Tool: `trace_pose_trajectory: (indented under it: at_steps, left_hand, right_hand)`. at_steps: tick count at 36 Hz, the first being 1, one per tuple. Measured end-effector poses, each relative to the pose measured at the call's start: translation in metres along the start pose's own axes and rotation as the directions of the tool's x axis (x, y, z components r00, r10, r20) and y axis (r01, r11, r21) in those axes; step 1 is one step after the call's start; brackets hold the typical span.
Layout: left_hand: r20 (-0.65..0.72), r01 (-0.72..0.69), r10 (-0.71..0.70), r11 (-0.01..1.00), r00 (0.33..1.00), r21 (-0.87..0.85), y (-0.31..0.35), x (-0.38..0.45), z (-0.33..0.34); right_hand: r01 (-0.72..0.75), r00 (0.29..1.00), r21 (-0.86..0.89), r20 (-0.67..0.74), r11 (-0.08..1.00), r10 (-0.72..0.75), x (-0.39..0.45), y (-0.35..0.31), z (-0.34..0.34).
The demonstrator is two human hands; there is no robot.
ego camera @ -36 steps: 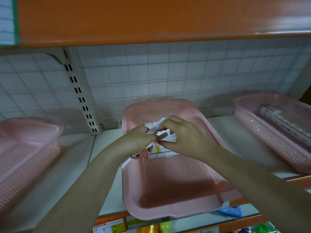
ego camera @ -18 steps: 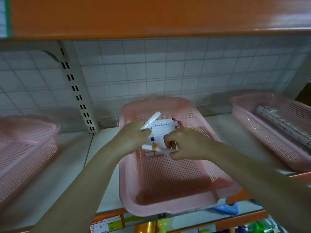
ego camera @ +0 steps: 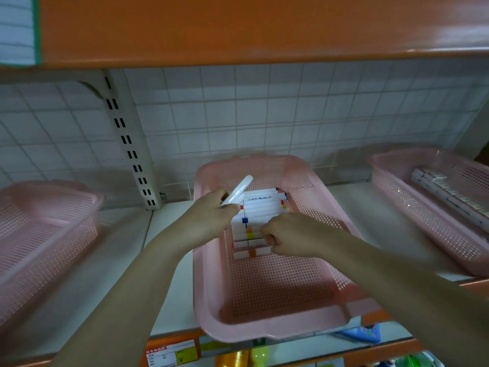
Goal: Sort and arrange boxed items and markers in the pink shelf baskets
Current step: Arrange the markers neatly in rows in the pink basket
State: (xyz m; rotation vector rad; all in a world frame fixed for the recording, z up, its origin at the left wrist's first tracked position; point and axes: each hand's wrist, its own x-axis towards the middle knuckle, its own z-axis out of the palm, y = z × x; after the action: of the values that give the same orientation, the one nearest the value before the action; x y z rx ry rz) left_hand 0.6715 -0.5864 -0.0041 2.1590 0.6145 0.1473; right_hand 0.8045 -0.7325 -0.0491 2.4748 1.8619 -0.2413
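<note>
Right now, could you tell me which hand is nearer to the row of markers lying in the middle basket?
Right. The right hand rests on the row of markers at its near end; the left hand hovers at its left edge, holding a separate marker.

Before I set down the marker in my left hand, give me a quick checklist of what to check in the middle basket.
1. Left hand grips the loose marker: ok.
2. Middle basket has bare floor in front of the row: ok.
3. Row of markers lies side by side: ok.
4. Right hand clear of the row: not ok, it rests at the front markers.
5. Loose marker's cap colour: cannot tell.
</note>
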Motion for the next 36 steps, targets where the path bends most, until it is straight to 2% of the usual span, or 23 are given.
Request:
trace_pose_trajectory:
  at_steps: [13,15,18,21,23,28,32,34,36]
  left_hand:
    - [0.059,-0.066,0.069,0.997,0.996,-0.041,0.000,-0.007,-0.001]
    - [0.062,-0.043,0.046,0.998,0.997,-0.044,0.003,-0.007,0.000]
    - [0.091,-0.001,0.003,1.000,0.996,-0.021,0.008,-0.006,0.003]
    - [0.122,0.002,-0.007,0.999,0.993,0.038,0.011,-0.005,0.006]
    - [0.151,-0.004,-0.003,0.999,0.989,0.046,0.012,-0.004,0.007]
    - [0.206,0.017,-0.008,0.999,0.979,-0.042,0.016,-0.006,0.010]
    - [0.243,0.016,-0.005,0.999,0.970,-0.043,0.014,-0.005,0.007]
    - [0.226,0.008,0.005,0.998,0.974,-0.055,0.014,-0.005,0.006]
    - [0.179,-0.005,0.012,0.999,0.984,-0.041,0.013,-0.005,0.004]
  right_hand:
    - [-0.049,0.996,0.011,-0.072,0.999,0.049,-0.001,0.000,-0.002]
    - [-0.051,0.989,0.015,-0.137,0.999,0.053,-0.003,-0.001,-0.007]
    - [-0.034,0.950,0.017,-0.311,0.999,0.038,-0.008,-0.006,-0.018]
    - [0.069,0.836,0.047,-0.548,0.997,-0.032,-0.010,-0.012,-0.024]
    - [0.119,0.787,0.051,-0.614,0.992,-0.063,-0.011,-0.014,-0.025]
    - [0.182,0.762,-0.029,-0.627,0.983,-0.159,-0.009,-0.015,-0.024]
    - [0.198,0.732,-0.093,-0.648,0.976,-0.210,-0.009,-0.012,-0.022]
    - [0.201,0.746,-0.107,-0.627,0.974,-0.223,-0.011,-0.010,-0.023]
    - [0.203,0.792,-0.088,-0.571,0.975,-0.216,-0.014,-0.007,-0.026]
